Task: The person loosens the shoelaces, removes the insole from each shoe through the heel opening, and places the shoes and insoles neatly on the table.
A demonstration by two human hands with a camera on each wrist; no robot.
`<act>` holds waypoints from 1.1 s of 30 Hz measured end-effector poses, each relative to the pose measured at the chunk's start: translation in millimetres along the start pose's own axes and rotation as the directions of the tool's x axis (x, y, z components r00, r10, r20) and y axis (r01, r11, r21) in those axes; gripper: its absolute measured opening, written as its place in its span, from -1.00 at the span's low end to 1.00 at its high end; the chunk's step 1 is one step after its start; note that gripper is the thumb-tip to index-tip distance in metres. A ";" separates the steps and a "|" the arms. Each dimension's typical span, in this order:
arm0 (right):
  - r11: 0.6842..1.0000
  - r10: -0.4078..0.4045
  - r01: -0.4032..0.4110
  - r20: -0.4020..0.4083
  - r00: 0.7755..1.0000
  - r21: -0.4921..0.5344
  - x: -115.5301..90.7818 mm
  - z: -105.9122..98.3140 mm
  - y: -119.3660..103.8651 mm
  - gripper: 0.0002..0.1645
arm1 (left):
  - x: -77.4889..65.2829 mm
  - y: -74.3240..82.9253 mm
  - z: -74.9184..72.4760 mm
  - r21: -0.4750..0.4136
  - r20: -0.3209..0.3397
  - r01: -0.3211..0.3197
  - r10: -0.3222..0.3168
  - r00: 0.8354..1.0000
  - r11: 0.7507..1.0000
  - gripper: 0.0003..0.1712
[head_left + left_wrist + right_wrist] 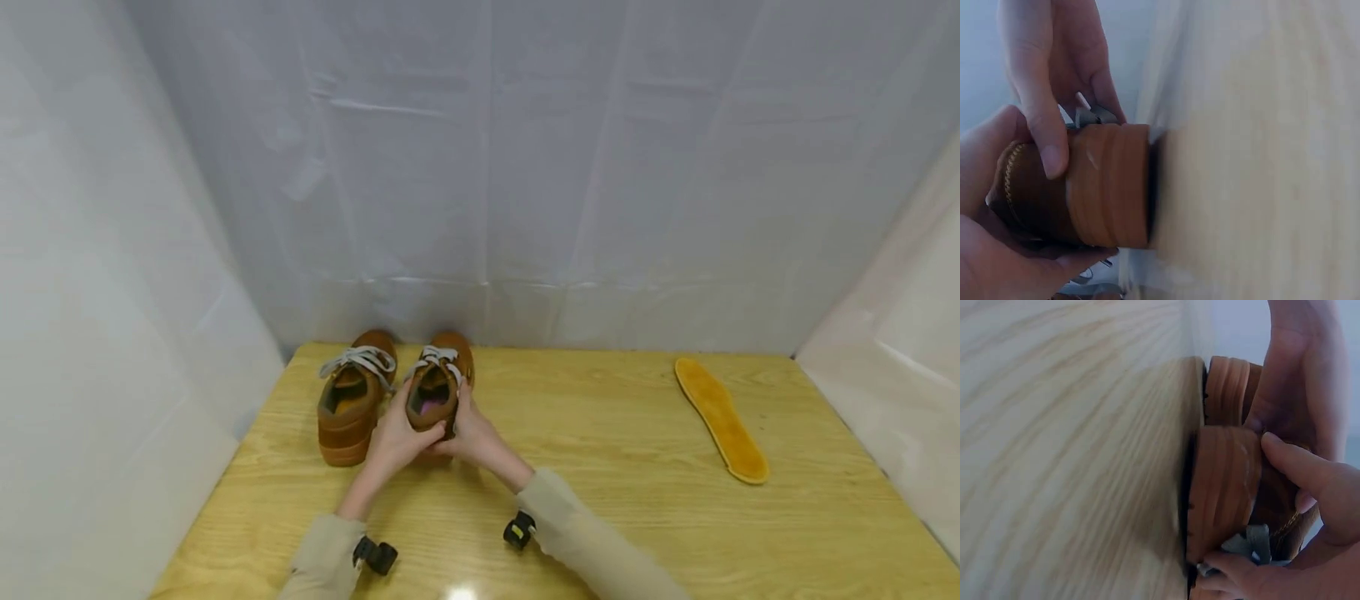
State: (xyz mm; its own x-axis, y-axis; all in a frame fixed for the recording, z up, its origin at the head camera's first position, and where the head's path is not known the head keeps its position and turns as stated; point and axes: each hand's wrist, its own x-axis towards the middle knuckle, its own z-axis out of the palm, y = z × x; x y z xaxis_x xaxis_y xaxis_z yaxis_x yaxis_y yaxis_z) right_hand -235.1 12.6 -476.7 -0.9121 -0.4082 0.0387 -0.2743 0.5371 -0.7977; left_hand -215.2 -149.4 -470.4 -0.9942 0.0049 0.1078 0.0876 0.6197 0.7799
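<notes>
A brown lace-up shoe (pixel 453 343) with white laces stands near the back of the table, toe toward the rear wall. My left hand (pixel 393 435) grips its left side and my right hand (pixel 477 435) its right side, with the thumbs at the heel. A small pink-purple patch shows inside its opening. In the left wrist view, the ridged heel sole (pixel 1113 187) sits close over the wood. The right wrist view shows my right fingers (pixel 1297 459) on the shoe's upper and near its lace. A matching shoe (pixel 347 429) stands just left, yellow-orange inside.
An orange insole (pixel 722 421) lies flat on the right part of the wooden table (pixel 585 433). Pale sheeting (pixel 555 167) hangs behind the table and along both sides. Black wrist devices (pixel 519 530) are strapped over the beige sleeves (pixel 592 533).
</notes>
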 end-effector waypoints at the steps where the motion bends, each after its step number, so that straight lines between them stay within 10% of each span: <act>1: 1.000 -0.015 0.015 0.007 1.000 0.004 -0.1 -1.6 1.9 0.48 | -0.7 -0.8 -0.1 -0.018 0.007 -0.010 0.010 1.000 1.000 0.06; 8: 0.996 -0.083 0.083 -0.023 0.996 -0.018 5.5 -21.8 13.6 0.18 | -7.8 -9.0 -8.0 -0.149 0.065 0.000 0.010 0.998 0.989 0.15; 14: 0.999 -0.028 0.026 -0.114 0.993 -0.018 6.5 -35.0 18.7 -0.24 | -15.1 -8.3 -17.3 -0.059 0.072 0.060 -0.056 0.996 0.996 0.10; 21: 0.998 -0.020 0.025 -0.099 0.995 0.049 4.4 -42.0 19.0 -0.16 | -20.7 -3.5 -31.2 0.079 0.046 0.084 -0.088 0.995 0.993 0.01; 33: 0.968 -0.201 0.227 -0.210 0.957 0.110 0.1 -44.1 -2.1 -0.44 | -30.6 -6.0 -52.5 0.158 0.081 0.053 -0.067 0.994 0.986 -0.28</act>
State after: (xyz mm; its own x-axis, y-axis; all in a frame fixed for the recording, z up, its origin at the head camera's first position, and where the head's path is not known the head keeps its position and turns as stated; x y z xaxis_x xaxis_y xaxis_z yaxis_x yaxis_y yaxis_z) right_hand -248.1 43.9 -448.5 -0.8815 -0.3437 0.3238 -0.4394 0.3457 -0.8291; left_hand -182.0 -194.5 -445.9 -0.9996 0.0270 0.0052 0.0234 0.7351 0.6775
